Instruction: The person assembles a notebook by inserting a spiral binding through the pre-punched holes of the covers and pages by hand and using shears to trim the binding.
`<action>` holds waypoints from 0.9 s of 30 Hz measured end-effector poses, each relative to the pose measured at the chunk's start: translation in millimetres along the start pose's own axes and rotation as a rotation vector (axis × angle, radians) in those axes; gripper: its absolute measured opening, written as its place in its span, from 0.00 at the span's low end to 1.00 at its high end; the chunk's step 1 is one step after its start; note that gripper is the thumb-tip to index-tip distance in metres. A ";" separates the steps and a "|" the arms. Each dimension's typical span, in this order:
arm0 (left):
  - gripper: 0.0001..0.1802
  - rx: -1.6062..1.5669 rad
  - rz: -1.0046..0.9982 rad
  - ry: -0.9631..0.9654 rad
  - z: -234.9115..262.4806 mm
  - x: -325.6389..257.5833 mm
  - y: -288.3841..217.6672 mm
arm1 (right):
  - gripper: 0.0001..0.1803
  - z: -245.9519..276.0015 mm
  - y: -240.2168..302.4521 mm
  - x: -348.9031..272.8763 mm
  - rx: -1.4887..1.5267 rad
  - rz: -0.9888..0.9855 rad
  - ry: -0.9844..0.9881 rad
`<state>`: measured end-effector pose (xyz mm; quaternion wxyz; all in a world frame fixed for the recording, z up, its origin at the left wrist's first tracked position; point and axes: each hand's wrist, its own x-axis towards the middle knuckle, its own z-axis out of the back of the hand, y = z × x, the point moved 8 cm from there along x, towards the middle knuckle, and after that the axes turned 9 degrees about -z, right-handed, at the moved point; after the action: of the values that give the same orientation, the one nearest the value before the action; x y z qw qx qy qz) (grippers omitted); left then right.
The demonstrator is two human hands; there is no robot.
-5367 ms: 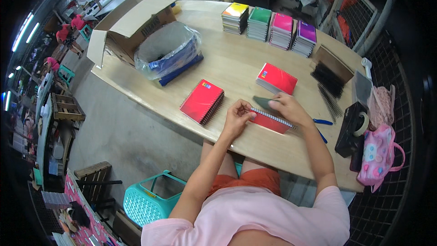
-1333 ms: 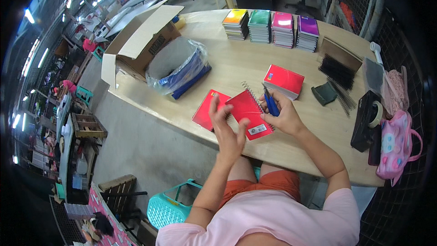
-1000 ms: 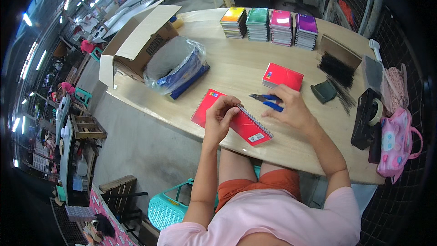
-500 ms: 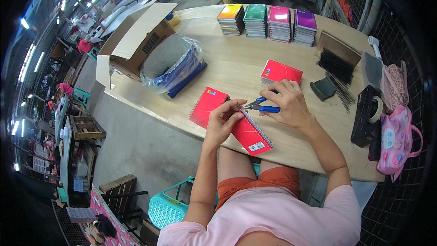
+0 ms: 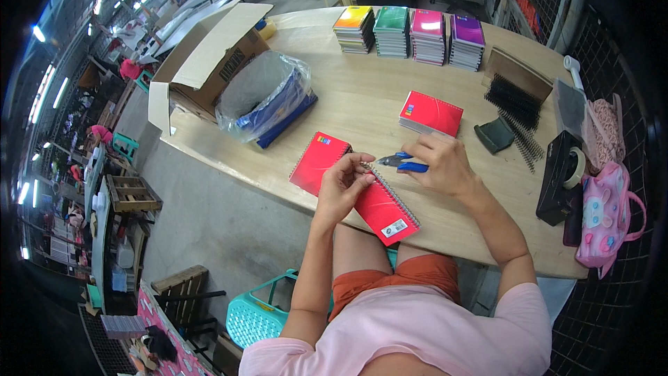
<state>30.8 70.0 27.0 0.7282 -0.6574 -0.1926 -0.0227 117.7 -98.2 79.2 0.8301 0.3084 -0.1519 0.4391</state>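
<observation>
My left hand [image 5: 346,182] pinches the upper end of a red spiral notebook [image 5: 385,210], which slants over the table's front edge. In my right hand [image 5: 443,163] is a pair of blue-handled cutting pliers [image 5: 402,161], its handles squeezed together. The plier jaws are at the top end of the notebook's wire coil, close to my left fingertips; I cannot tell whether they touch the wire. Left of that, a second red notebook [image 5: 317,160] lies on the table, partly behind my left hand. Beyond my right hand rests a small stack of red notebooks [image 5: 431,113].
Yellow [image 5: 353,28], green [image 5: 392,30], pink [image 5: 428,36] and purple notebook stacks [image 5: 466,40] line the far edge. An open cardboard box [image 5: 216,63] and a plastic-lined blue bin [image 5: 268,108] stand left. Black wire coils [image 5: 515,108], a tape dispenser [image 5: 559,177] and a pink pouch [image 5: 604,212] are right.
The plier handles have closed together in my right hand, whose fingers have curled in and dropped slightly. My left hand and the notebook have barely moved.
</observation>
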 end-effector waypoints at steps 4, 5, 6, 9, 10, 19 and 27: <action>0.17 -0.056 0.052 -0.065 12.6 -5.4 7.2 | 0.23 13.4 0.2 4.5 0.006 -0.025 -0.009; 0.17 -0.056 0.054 -0.065 12.0 -5.1 6.3 | 0.26 20.1 10.2 5.7 -0.070 0.050 -0.070; 0.17 -0.052 0.078 -0.064 11.0 -4.3 6.0 | 0.29 24.1 18.9 4.9 -0.146 0.125 -0.132; 0.17 -0.082 0.104 -0.068 9.8 -4.7 8.8 | 0.30 12.3 23.1 0.0 -0.175 0.161 -0.107; 0.17 -0.118 0.108 -0.075 9.7 -4.9 9.7 | 0.30 10.8 22.9 -0.2 -0.174 0.161 -0.108; 0.17 -0.086 0.125 -0.096 3.2 -0.4 9.4 | 0.24 11.0 22.4 -7.6 -0.215 0.195 -0.162; 0.14 0.384 -0.177 -0.213 7.6 -12.6 -3.7 | 0.21 -43.7 -10.1 -7.6 0.352 -0.287 0.545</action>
<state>16.2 74.0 27.1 0.8106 -0.4861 -0.3258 0.0199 120.9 -79.1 38.1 0.8275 0.3365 0.1979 0.4036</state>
